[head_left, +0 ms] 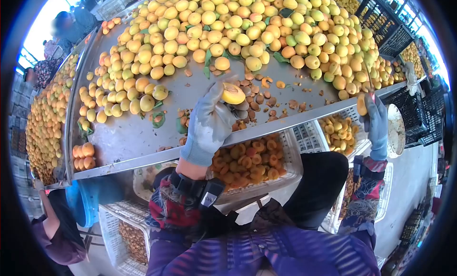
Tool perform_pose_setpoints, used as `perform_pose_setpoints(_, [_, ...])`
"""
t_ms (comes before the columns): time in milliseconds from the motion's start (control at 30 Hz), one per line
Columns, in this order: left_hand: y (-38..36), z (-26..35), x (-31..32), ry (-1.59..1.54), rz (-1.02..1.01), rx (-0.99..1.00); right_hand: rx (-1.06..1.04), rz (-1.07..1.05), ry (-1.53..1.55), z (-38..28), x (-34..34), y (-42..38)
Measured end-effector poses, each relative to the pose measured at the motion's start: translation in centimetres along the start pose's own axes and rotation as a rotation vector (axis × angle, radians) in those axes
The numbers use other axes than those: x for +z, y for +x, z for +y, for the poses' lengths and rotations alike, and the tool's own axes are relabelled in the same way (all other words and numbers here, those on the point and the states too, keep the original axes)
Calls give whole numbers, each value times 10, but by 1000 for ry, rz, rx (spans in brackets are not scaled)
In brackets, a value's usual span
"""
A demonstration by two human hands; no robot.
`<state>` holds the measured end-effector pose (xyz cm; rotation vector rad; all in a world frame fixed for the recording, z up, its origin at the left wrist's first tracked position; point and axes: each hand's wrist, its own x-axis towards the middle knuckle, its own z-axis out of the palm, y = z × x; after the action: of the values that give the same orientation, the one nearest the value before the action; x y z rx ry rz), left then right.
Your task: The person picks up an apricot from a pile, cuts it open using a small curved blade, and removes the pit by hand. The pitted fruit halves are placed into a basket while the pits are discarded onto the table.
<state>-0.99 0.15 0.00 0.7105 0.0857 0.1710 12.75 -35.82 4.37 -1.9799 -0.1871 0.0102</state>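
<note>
My left hand (211, 118), in a grey-blue glove, is closed around an apricot half (233, 93) above the metal table (183, 92); its cut face shows a hollow. Loose pits (254, 97) lie on the table just beyond that hand. Over at the table's right edge, my right hand (377, 121), gloved too, is closed with another apricot half (362, 105) at its fingers. A thin, knife-like blade (368, 78) sticks up from this hand; its handle is hidden. A big heap of whole apricots (209, 26) covers the far part of the table.
Below the table's front edge stands a white basket (290, 173) of apricot halves, with another crate of halves (339, 133) to its right. A white bucket (396, 130) and black crates (409, 111) are at the right. A crate of pits (131, 240) sits lower left, near a person's arm (50, 214).
</note>
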Motion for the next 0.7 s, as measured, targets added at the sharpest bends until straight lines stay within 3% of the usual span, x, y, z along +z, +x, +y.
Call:
perform_pose_setpoints(100, [-2,0,2,-19,-38,-23,-38,122,-245,63,-28,7])
perform_pose_setpoints(167, [-4,-5,2,-24,-57,-36,-80,215,-278,58,-17,0])
perform_pose_setpoints(233, [-2,-1,4,-21,-138,-45,-40,220,152,16,10,-10])
perform_pose_setpoints(300, [-7,-2,15,82,-125,-42,-194,239,511,-25,59,-17])
perform_pose_setpoints(433, [-5,-5,16,138,-196,-98,-287,-340,1020,-69,117,-11])
perform_pose_setpoints(567, [-10,-3,28,235,-148,-154,-222,-392,1098,-111,178,-23])
perform_pose_setpoints(600, [-11,-4,27,218,-162,-147,-267,-375,1217,-108,192,-17])
perform_pose_setpoints(700, [-11,-5,27,202,-160,-144,-280,-295,1162,-102,210,-15])
